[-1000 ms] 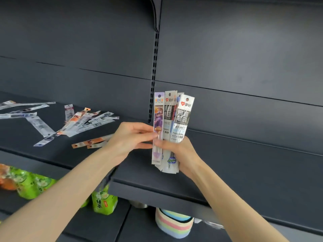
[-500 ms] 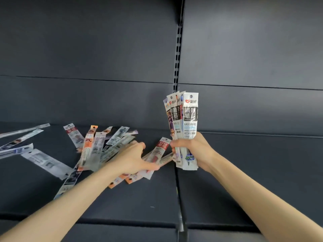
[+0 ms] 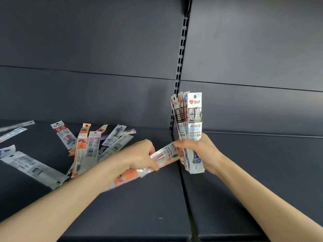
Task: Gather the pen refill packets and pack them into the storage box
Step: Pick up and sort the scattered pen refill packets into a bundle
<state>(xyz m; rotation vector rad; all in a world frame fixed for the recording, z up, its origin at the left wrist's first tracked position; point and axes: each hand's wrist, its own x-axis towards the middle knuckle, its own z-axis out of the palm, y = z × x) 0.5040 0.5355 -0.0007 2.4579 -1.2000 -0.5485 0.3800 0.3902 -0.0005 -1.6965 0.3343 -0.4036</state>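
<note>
Here the dark shelf (image 3: 122,206) carries a loose fan of refill packets (image 3: 90,147) at far left. The right hand (image 3: 202,152) has its grip clamped on an upright bundle (image 3: 190,130), long axis vertical. Just left of it, the left hand (image 3: 141,156) pinches a clear packet (image 3: 164,155) slanting up-right, its tip touching the bundle.

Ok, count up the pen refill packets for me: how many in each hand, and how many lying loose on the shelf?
Right hand, upright bundle: 4 tops showing
Left hand, pinched packets: 2, blurred
Loose packets on the shelf: about 12, overlapping
Total: about 18
</note>
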